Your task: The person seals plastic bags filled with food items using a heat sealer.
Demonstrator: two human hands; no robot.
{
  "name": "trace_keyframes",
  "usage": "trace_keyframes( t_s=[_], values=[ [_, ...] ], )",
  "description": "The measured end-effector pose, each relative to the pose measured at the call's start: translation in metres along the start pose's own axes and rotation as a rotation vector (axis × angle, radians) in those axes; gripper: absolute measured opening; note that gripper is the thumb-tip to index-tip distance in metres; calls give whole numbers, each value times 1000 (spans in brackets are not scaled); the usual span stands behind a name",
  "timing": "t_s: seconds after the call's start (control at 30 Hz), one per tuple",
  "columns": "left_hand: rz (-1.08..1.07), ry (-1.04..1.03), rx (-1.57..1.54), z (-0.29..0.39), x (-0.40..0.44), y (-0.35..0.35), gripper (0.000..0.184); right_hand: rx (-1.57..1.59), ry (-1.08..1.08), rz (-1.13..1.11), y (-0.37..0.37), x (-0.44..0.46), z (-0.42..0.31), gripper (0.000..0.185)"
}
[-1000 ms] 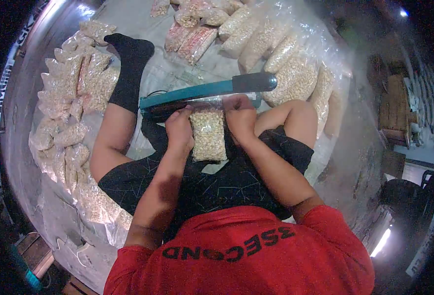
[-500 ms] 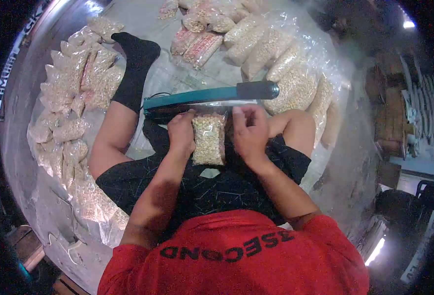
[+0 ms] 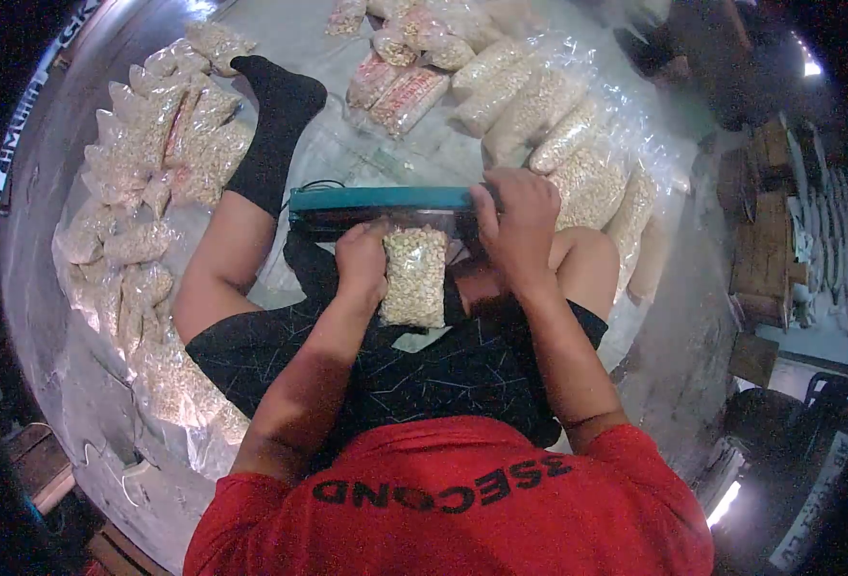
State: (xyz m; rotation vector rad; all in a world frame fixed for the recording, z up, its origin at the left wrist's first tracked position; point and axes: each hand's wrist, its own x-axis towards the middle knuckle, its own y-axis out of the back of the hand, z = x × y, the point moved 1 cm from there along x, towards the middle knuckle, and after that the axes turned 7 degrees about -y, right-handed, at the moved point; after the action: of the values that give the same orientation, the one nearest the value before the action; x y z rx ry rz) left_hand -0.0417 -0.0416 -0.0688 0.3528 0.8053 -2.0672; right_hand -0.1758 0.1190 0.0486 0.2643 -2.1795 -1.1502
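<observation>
A clear plastic bag point(image 3: 414, 280), filled with pale bean-like pieces, hangs over my lap with its top edge at the teal hand sealer point(image 3: 376, 199). My left hand point(image 3: 361, 261) is closed on the bag's upper left corner, knuckles just below the sealer arm. At the sealer's right end, my right hand point(image 3: 522, 223) wraps over the dark handle and covers most of it. The sealer's arm looks lowered across the mouth of the bag, whose top is hidden beneath it.
Filled bags point(image 3: 136, 240) lie along the left side of the pale ground sheet. More large bags point(image 3: 578, 144) lie at the right, and red-printed ones point(image 3: 410, 101) beyond the sealer. My socked foot point(image 3: 278, 91) stretches out at left; wooden crates point(image 3: 762, 240) stand far right.
My right hand has moved from the bag's upper right side up and right onto the sealer handle. The sealer arm has come down a little. My left hand still holds the bag.
</observation>
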Motion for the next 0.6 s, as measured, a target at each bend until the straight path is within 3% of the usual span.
trace_keyframes(
  t_s=[0.2, 0.43, 0.5, 0.6],
  values=[
    [-27, -46, 33, -1, 2, 1, 11, -18, -96, -203, -32, -15, 28, 28],
    [2, -29, 123, 11, -5, -5, 11, -159, 83, -278, -29, -11, 26, 38],
    [4, -26, 218, 17, -9, -7, 15, -184, 23, -435, -30, -9, 29, 59],
    [-47, -29, 141, -12, 3, 18, 19, -278, 5, -580, -35, -10, 34, 72]
  ],
)
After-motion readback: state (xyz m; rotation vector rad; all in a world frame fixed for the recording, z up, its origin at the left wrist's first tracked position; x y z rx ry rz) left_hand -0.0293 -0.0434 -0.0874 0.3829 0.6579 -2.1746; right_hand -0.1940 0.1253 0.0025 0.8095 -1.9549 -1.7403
